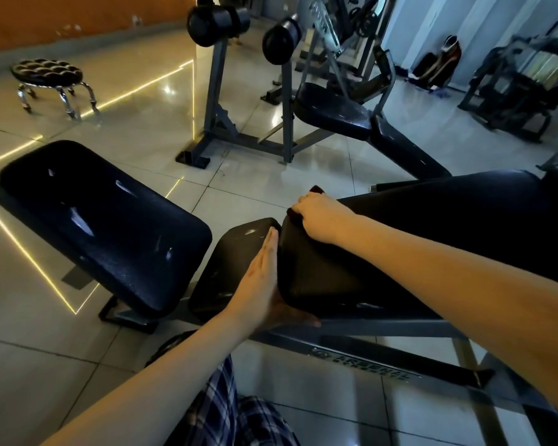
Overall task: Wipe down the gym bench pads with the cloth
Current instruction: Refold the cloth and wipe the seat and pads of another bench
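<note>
The cloth (316,189) is dark and mostly hidden: only a corner shows beyond the knuckles of the right hand (322,220), whose fingers curl over it and press it onto the top end of the back pad (329,278), just right of centre. At eight o'clock from there the left hand (258,281) stands edge-on, its fingers straight and close together and holding nothing, slid into the gap between the back pad's end face and the small seat pad (232,259), flat against the end face as if to steady it. At nine o'clock of the seat pad lies a wide pad (100,217) with glossy streaks; whether they are damp from wiping or only reflected light I cannot tell. Below the pads, at six o'clock, runs the grey frame (361,358). Farther out, a second bench (332,112) sits at twelve o'clock, with two rollers (216,20) beyond it at eleven and a stool (45,72) at ten. As I judge it, the wiping is at the end of the back pad. The long run of that pad toward three o'clock and the seat pad look yet to be covered, and no pad can be called finished from this view.
</note>
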